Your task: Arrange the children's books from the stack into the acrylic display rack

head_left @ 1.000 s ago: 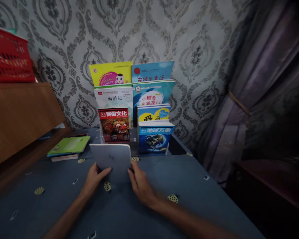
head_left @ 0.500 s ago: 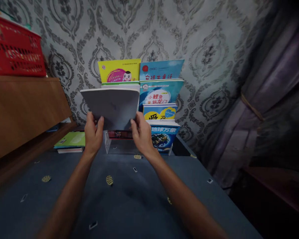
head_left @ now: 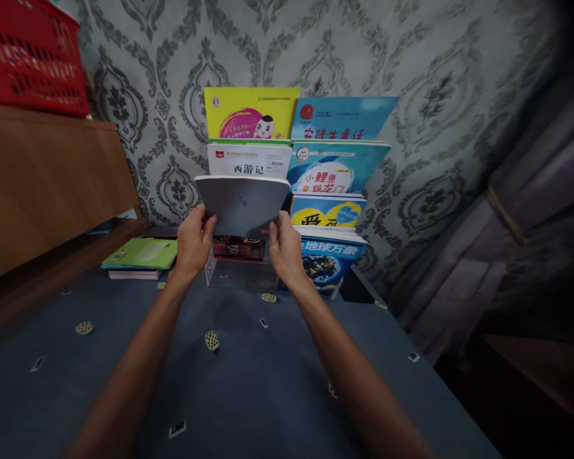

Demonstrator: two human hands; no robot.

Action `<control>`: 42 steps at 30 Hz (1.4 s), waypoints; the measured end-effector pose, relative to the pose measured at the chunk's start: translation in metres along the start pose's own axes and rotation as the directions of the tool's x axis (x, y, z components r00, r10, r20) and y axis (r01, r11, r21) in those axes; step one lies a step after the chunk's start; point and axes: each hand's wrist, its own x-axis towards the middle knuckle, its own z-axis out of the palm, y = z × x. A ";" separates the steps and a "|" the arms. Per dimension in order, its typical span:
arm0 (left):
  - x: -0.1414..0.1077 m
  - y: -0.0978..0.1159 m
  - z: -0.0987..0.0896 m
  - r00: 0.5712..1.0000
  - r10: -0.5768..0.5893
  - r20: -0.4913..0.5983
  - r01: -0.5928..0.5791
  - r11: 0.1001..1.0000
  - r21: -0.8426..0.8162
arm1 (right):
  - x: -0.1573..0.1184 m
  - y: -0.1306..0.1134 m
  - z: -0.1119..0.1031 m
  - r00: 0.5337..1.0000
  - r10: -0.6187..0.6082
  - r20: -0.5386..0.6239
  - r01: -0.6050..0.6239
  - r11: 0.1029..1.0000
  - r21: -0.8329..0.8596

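Observation:
A thin grey book [head_left: 243, 205] is gripped at its left edge by my left hand [head_left: 194, 241] and at its right edge by my right hand [head_left: 284, 247]. It is in front of the left column of a clear tiered rack [head_left: 209, 269]. Behind it stand a white book [head_left: 249, 160] and a yellow book [head_left: 251, 115]. A dark red book [head_left: 239, 247] shows below it. The right column holds two blue books [head_left: 347, 118], a blue and yellow one [head_left: 328, 210] and one with a globe picture [head_left: 328, 261].
Green-topped books [head_left: 141, 253] lie stacked at the left on the dark tablecloth [head_left: 258, 382]. A wooden cabinet [head_left: 52, 191] with a red basket [head_left: 33, 60] is at the far left. A black flat object [head_left: 356, 287] sits right of the rack, near a curtain [head_left: 463, 274].
The grey book and both hands have moved closer to the rack, and the book now sits lower against the left column. The white book behind it has come into view. The camera view has shifted.

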 end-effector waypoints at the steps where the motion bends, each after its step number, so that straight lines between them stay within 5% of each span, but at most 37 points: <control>1: -0.001 -0.003 0.001 1.000 -0.001 0.012 0.001 1.000 -0.001 | -0.001 0.003 0.001 1.000 0.004 0.004 -0.004 1.000 -0.009; 15: -0.011 -0.018 0.014 0.993 -0.052 0.103 0.038 0.990 0.136 | -0.004 0.010 0.007 0.996 0.054 0.071 -0.033 0.964 -0.263; 27: -0.021 -0.015 0.017 0.925 -0.233 0.300 0.025 0.826 0.564 | -0.013 0.006 0.024 0.976 0.202 0.087 -0.158 0.920 -0.358; 42: -0.031 -0.020 0.030 0.982 -0.020 0.189 -0.064 0.900 0.430 | -0.016 0.006 0.027 0.970 0.223 0.098 -0.184 0.935 -0.302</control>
